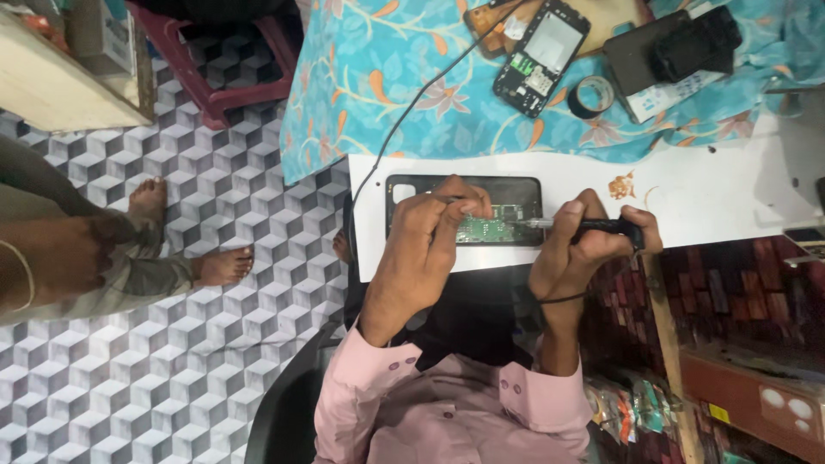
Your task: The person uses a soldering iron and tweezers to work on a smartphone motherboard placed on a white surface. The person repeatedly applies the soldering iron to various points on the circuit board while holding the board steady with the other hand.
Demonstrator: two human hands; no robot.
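Opened phone (pixel 464 210), back cover off, lies flat on the white board (pixel 730 193) at the table edge, right under my hands. Head view, the only one I have:

- Left hand (pixel 425 245) rests on the phone's left half, fingers curled and pinched over the green circuit board (pixel 485 228); I can't tell if they hold a small part or just steady it.
- Right hand (pixel 584 245) has its fingers closed round a black-handled tool (pixel 601 227), metal tip touching the board near the phone's middle. Screwdriver or iron, can't tell.
- A black cable (pixel 404 120) runs across the floral cloth (pixel 387 69) towards the phone.
- Second opened phone (pixel 541 56) and a tape roll (pixel 591 94) lie well apart, further up the table.

My read: disassembly done, internals exposed, board work mid-way. Board still seated in the shell; cover not refitted. Reassembly all left.
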